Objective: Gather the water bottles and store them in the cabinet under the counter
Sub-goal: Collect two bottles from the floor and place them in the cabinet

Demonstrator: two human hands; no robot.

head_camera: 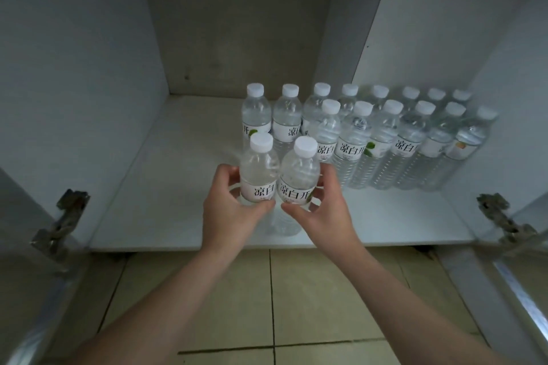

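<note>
Both forearms reach into the white cabinet (154,175); left hand (234,210) and right hand (327,210) each grip a clear white-capped plastic water bottle (258,175), the two bottles (299,178) touching, in front of the stored bottle rows (382,139).

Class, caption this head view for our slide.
Left hand and right hand each place a bottle on the cabinet shelf.

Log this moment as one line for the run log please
phase: placing | left hand: holds left bottle | right hand: holds right bottle | stored bottles: two rows, right on cabinet floor
</note>
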